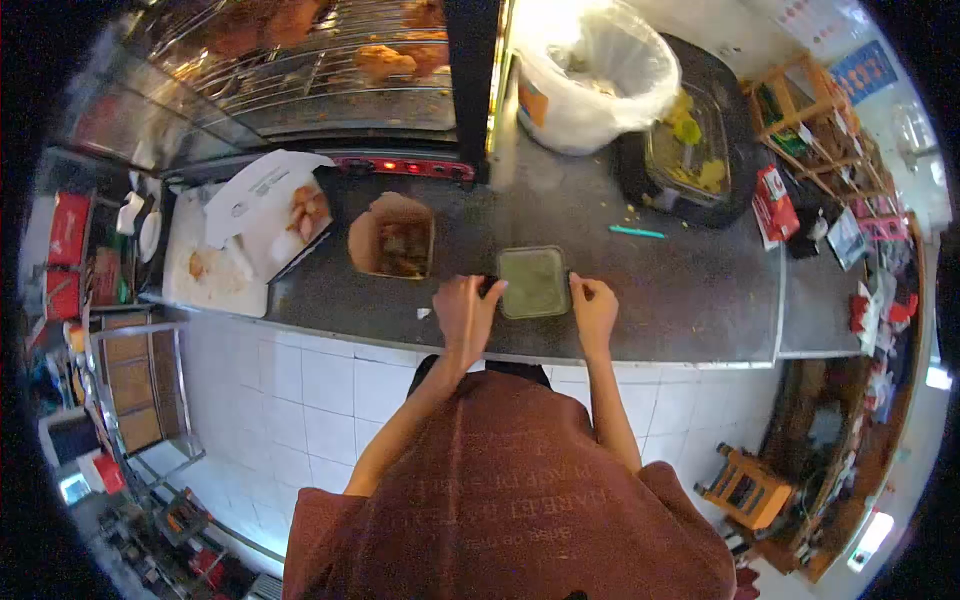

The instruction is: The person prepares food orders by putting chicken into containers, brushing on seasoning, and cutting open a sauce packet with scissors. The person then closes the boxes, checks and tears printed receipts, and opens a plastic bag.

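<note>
Dark counter spans your front. White food box far left; brown carton nearer. Square greenish tub flat near front edge, between your hands. Probably light, semi-stiff plastic, maybe slick; keep level, hold opposite sides. Your left hand at left side, right hand at right rim; can't tell if either pinches. Teal pen-like stick beyond, right.

a loose reddish-brown shirt with short, wide sleeves and faint rows of lettering
</note>
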`<act>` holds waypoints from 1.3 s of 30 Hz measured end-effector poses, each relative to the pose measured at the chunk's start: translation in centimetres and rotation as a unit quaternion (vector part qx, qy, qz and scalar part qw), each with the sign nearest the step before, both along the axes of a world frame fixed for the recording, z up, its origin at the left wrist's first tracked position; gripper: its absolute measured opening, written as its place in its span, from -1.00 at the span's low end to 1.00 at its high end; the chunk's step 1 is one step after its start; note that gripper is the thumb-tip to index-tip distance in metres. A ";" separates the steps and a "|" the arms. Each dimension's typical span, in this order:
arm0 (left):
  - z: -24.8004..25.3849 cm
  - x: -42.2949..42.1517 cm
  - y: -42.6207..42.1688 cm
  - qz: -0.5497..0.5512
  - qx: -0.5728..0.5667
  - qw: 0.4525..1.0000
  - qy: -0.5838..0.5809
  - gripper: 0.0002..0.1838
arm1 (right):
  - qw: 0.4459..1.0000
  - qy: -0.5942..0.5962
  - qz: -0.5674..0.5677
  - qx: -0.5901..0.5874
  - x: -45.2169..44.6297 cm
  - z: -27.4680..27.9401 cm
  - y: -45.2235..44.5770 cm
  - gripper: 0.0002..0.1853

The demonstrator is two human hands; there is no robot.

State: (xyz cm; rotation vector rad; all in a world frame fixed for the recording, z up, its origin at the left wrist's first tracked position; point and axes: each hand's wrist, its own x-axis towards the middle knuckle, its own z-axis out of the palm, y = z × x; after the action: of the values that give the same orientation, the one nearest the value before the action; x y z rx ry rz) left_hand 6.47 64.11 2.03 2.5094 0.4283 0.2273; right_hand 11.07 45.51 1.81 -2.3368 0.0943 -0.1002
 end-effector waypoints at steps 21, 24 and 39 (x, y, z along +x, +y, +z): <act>-7.1 -2.0 -2.2 -0.127 0.297 0.940 -0.111 -0.88 | 0.969 0.194 0.126 0.083 -0.7 -7.4 -1.3 -0.22; -2.3 -2.6 -0.2 -0.159 0.257 0.908 -0.292 -0.73 | 0.972 0.174 0.078 0.136 -2.1 -3.1 0.2 -0.21; 20.7 -11.3 39.1 0.020 -0.448 0.890 -0.078 -0.41 | 0.834 0.117 0.403 0.359 -6.0 15.0 25.0 -0.69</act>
State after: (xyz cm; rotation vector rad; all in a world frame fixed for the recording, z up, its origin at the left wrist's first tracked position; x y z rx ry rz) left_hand -4.87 103.22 22.77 1.5609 0.3956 0.1859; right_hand 5.09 70.53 16.79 -1.4580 -0.6319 0.5536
